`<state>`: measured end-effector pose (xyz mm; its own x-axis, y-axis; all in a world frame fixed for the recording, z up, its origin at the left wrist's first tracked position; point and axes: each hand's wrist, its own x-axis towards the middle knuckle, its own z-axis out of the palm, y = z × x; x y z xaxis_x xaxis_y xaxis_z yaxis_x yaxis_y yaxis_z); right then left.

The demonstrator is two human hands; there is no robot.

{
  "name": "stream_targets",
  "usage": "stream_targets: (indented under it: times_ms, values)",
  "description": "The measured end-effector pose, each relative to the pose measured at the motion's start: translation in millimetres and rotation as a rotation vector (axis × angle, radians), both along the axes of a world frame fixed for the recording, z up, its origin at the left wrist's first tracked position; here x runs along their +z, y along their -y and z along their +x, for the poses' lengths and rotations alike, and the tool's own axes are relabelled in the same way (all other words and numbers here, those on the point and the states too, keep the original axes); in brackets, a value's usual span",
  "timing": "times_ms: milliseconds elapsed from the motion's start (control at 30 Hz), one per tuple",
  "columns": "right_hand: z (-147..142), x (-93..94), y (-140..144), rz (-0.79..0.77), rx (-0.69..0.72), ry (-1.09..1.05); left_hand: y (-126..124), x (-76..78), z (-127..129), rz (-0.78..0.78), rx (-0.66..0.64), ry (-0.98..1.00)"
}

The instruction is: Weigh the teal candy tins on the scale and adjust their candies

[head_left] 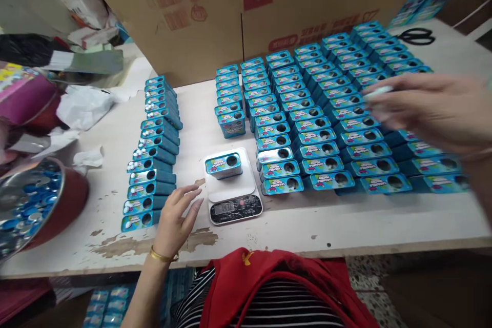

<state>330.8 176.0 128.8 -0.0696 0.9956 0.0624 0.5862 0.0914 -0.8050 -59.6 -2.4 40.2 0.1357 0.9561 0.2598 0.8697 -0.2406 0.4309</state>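
I'm at a packing workshop bench: rows of teal tins (326,113), digital scale (232,189), cardboard cartons (200,5) far side.

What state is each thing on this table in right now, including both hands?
Left hand: open, fingers spread, resting on the table beside the scale.
Right hand: blurred, over the tins, pinching a small pale thing; cannot tell what.
Scale: switched on, display lit, digits unreadable.
Tin on the scale: upright, hole on top uncovered.
Tins at right: packed in rows.
Scissors: lying closed.
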Motion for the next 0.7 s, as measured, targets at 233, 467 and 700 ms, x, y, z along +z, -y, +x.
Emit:
stream_targets:
  times_ms: [233, 467, 700]
  values:
    - [-158, -14.4, 23, -0.107, 0.665, 0.099, 31, -14.4, 0, 0.007, 0.025, 0.068]
    - [-188, -20.3, 28, -0.022, 0.765, 0.531, 49, -27.3, -3, -0.003, 0.035, 0.13]
    - [-200, -13.1, 31, 0.001, 0.767, 0.67, 45, -36.3, -3, -0.034, 0.026, 0.192]
